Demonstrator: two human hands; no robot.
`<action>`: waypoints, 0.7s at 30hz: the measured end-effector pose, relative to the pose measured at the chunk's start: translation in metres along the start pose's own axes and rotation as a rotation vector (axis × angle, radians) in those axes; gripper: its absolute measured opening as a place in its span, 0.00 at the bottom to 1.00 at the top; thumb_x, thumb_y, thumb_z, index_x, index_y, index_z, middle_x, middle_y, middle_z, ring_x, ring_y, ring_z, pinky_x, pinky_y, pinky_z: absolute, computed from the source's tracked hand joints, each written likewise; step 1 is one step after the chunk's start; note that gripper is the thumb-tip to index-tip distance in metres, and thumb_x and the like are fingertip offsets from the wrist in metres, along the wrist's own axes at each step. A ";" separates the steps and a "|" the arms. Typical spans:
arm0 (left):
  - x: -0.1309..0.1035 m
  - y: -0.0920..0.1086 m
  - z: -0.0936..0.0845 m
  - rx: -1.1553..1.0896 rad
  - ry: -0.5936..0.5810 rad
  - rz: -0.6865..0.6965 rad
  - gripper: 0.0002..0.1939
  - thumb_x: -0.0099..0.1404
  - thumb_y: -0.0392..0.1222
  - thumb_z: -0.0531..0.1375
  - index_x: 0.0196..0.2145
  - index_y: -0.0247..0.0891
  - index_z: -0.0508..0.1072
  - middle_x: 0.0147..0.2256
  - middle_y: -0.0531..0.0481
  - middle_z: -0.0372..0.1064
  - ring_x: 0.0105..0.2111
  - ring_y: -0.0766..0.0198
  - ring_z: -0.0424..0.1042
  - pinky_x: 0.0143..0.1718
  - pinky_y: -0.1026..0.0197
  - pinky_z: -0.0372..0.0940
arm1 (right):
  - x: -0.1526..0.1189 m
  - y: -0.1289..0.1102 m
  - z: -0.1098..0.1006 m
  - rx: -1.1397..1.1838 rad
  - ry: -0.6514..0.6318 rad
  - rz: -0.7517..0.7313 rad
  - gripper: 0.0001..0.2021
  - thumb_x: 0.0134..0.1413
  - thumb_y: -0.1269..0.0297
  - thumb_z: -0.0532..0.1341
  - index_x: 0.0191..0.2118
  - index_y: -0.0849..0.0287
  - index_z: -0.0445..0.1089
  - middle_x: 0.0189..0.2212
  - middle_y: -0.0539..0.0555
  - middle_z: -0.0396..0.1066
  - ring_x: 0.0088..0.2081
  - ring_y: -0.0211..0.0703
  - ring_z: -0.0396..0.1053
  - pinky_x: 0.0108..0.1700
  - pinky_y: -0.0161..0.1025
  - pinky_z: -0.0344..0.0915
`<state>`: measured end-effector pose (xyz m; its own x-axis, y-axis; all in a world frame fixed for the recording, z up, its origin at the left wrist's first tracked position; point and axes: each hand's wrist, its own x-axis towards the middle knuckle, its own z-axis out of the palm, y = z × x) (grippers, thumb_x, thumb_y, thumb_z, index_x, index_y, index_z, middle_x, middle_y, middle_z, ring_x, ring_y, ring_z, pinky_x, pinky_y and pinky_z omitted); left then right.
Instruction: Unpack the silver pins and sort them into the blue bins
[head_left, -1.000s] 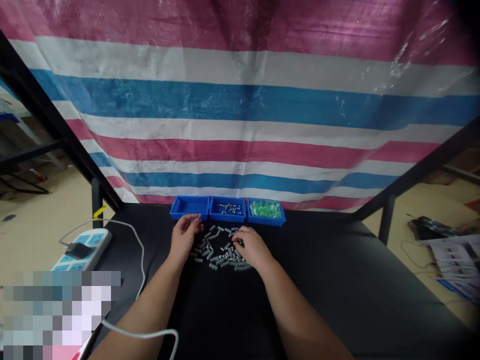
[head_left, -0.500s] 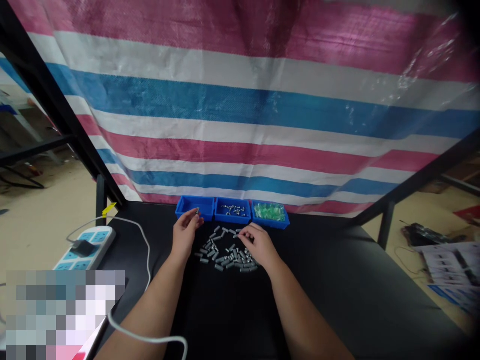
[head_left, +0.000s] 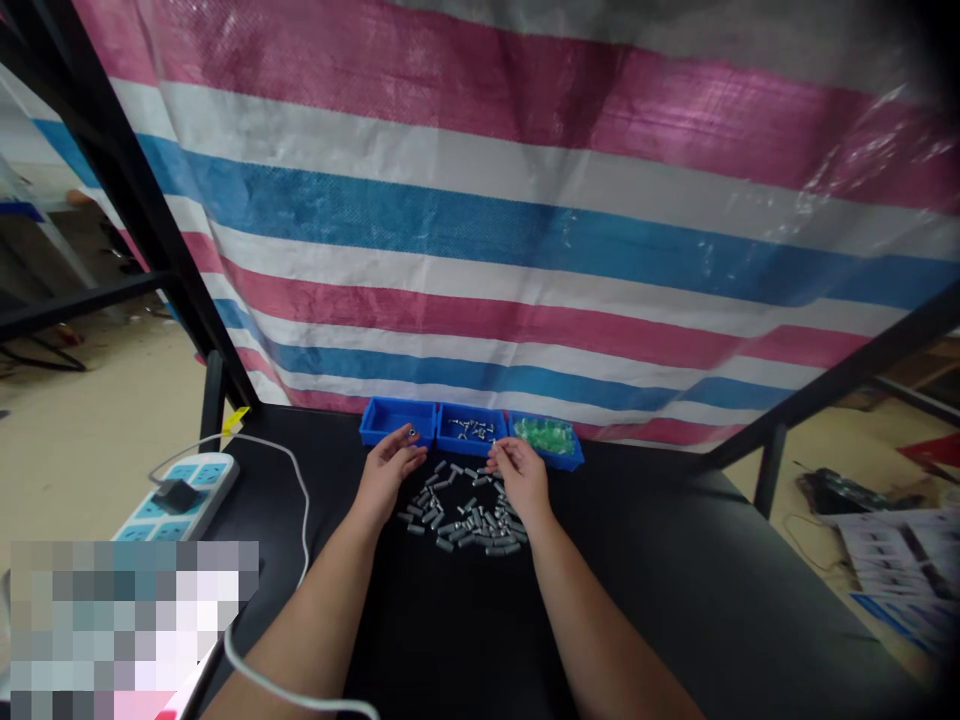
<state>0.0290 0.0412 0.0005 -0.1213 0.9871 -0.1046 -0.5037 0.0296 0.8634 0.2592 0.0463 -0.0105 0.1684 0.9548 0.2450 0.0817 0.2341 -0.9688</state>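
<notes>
My left hand is at the front of the left blue bin, its fingers closed on a small metal piece whose end shows at the fingertips. By the front right corner of the middle blue bin, my right hand has thumb and fingers pinched together. What they hold, if anything, is too small to make out. Short screws lie in that middle bin. Between and below my hands, many small grey cylinders are scattered on the black table.
Clear green pieces fill the right blue bin. To the left sit a white power strip with a black plug and a loose white cable. A striped sheet hangs behind the table.
My right hand has moved from the loose cylinders up to the middle bin's front right corner. My left hand has turned slightly, its fingers more spread. The whole view has shifted a little.
</notes>
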 end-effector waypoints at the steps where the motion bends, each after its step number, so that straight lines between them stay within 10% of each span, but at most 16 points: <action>1: 0.000 0.000 0.000 -0.012 -0.003 -0.009 0.27 0.53 0.35 0.69 0.52 0.34 0.73 0.49 0.37 0.74 0.42 0.56 0.79 0.50 0.49 0.74 | 0.003 -0.002 0.002 0.016 0.009 -0.011 0.22 0.51 0.44 0.66 0.42 0.58 0.69 0.33 0.55 0.74 0.32 0.46 0.75 0.38 0.46 0.77; 7: -0.004 0.002 0.000 -0.016 -0.101 0.016 0.34 0.54 0.39 0.71 0.59 0.42 0.68 0.54 0.39 0.72 0.43 0.56 0.79 0.49 0.49 0.74 | -0.005 -0.020 0.005 -0.153 -0.025 -0.099 0.19 0.57 0.53 0.62 0.51 0.58 0.72 0.39 0.58 0.77 0.34 0.46 0.75 0.37 0.44 0.74; 16: -0.014 0.002 0.006 0.322 -0.228 0.150 0.12 0.59 0.46 0.67 0.37 0.36 0.75 0.29 0.51 0.74 0.28 0.65 0.74 0.34 0.62 0.69 | -0.018 -0.021 -0.019 -0.753 -0.219 -0.291 0.09 0.53 0.73 0.61 0.38 0.55 0.75 0.38 0.54 0.74 0.41 0.48 0.69 0.45 0.43 0.66; 21: -0.018 -0.002 0.004 0.613 -0.315 0.271 0.08 0.62 0.43 0.63 0.38 0.36 0.75 0.32 0.49 0.74 0.32 0.64 0.73 0.34 0.63 0.66 | -0.017 -0.010 -0.023 -0.869 -0.251 -0.248 0.14 0.49 0.75 0.63 0.42 0.55 0.76 0.40 0.54 0.74 0.42 0.48 0.67 0.49 0.44 0.63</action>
<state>0.0357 0.0236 0.0027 0.1238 0.9680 0.2184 0.0881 -0.2300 0.9692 0.2781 0.0236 -0.0040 -0.1607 0.9314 0.3267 0.8092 0.3138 -0.4967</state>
